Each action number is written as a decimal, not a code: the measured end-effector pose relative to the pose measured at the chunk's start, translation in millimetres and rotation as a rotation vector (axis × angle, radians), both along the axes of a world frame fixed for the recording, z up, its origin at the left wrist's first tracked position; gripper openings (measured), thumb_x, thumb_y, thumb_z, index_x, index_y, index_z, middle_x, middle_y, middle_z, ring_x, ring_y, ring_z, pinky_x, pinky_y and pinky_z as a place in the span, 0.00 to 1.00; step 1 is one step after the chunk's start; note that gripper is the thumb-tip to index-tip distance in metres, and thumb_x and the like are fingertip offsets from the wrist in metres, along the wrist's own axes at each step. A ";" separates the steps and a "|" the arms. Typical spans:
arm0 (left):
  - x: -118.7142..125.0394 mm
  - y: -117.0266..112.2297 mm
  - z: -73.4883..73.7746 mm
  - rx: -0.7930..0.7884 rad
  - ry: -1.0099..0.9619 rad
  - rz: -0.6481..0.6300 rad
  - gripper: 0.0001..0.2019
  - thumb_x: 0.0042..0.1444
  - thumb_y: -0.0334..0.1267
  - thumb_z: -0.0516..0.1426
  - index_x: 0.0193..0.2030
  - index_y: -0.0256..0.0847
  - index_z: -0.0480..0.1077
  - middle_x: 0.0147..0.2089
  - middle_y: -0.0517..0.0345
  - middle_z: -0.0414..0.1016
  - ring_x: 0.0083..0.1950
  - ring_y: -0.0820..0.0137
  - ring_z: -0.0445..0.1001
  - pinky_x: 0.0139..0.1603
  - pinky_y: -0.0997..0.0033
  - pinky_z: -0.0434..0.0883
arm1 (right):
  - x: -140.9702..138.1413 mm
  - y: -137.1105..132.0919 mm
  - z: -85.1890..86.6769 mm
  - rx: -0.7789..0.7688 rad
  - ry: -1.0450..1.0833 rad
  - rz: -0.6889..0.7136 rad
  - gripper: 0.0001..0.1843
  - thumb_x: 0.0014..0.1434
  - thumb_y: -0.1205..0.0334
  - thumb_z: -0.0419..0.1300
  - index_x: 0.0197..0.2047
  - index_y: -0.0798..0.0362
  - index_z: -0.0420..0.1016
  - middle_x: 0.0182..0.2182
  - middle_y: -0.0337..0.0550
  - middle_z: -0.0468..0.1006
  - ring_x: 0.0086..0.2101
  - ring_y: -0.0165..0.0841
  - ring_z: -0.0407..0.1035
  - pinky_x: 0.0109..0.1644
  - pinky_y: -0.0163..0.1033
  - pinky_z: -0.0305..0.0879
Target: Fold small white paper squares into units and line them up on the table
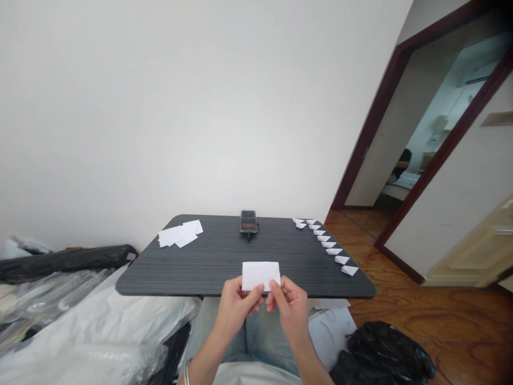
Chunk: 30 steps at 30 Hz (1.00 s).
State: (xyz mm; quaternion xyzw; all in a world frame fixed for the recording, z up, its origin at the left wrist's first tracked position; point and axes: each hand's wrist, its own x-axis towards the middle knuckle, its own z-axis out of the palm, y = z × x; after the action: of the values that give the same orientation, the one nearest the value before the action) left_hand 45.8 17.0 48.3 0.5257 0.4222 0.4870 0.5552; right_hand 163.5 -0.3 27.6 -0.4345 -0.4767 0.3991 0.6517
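Observation:
A white rectangle of paper [260,274] is held up over the front edge of the dark table [224,251]. My left hand [239,300] pinches its lower left part, thumb in front and fingers behind. On its lower right corner, my right hand [289,299] grips it the same way. The fingers behind the paper are partly hidden. At the table's left lies a loose pile of white paper sheets [180,233]. Along the right edge runs a row of several small folded white paper pieces [331,244].
A phone-like device [248,221] with a cable stands at the table's back middle, near the white wall [224,107]. Plastic-wrapped items [96,326] lie to the left. A black plastic bag [380,353] sits on the wooden floor at right. Beyond a doorway, a person [402,164] is partly visible.

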 end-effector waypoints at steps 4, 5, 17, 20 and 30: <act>-8.8 4.2 -0.5 -0.004 -0.004 -0.031 0.16 0.42 0.47 0.62 0.23 0.34 0.67 0.16 0.62 0.68 0.14 0.79 0.62 0.13 0.81 0.57 | 1.4 0.5 -0.9 0.008 -0.016 -0.013 0.20 0.56 0.51 0.58 0.19 0.54 0.65 0.13 0.35 0.68 0.15 0.25 0.61 0.20 0.29 0.59; -10.6 4.8 -0.5 -0.003 0.000 -0.030 0.16 0.43 0.47 0.62 0.23 0.34 0.67 0.16 0.62 0.68 0.14 0.79 0.62 0.13 0.82 0.57 | 1.3 0.7 -1.0 0.009 -0.018 -0.012 0.20 0.56 0.51 0.58 0.19 0.54 0.65 0.13 0.35 0.68 0.15 0.25 0.61 0.20 0.29 0.59; -17.3 8.0 -8.2 0.087 0.040 -0.097 0.21 0.51 0.53 0.55 0.23 0.33 0.69 0.18 0.56 0.71 0.18 0.75 0.66 0.16 0.79 0.62 | 4.0 6.9 -3.4 0.019 -0.025 -0.060 0.21 0.55 0.49 0.58 0.18 0.54 0.65 0.13 0.35 0.68 0.15 0.26 0.62 0.20 0.30 0.60; -21.5 10.5 -7.8 0.123 0.024 -0.065 0.21 0.54 0.54 0.51 0.31 0.34 0.69 0.24 0.53 0.74 0.22 0.72 0.70 0.17 0.79 0.62 | 7.8 9.1 -6.0 -0.002 -0.016 -0.033 0.21 0.54 0.49 0.59 0.19 0.54 0.66 0.13 0.36 0.69 0.15 0.26 0.61 0.20 0.30 0.59; -8.8 4.0 -3.4 0.146 0.016 -0.082 0.15 0.49 0.46 0.59 0.26 0.34 0.70 0.20 0.60 0.69 0.21 0.75 0.64 0.22 0.77 0.61 | -1.6 8.8 -8.7 -0.066 0.063 0.120 0.16 0.48 0.51 0.64 0.24 0.55 0.70 0.13 0.34 0.68 0.14 0.25 0.60 0.17 0.29 0.57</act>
State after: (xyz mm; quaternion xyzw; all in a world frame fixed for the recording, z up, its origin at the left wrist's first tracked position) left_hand 37.0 21.1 44.9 0.5854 0.3681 0.4894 0.5313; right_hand 161.9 8.6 18.9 -0.4137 -0.4676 0.4664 0.6266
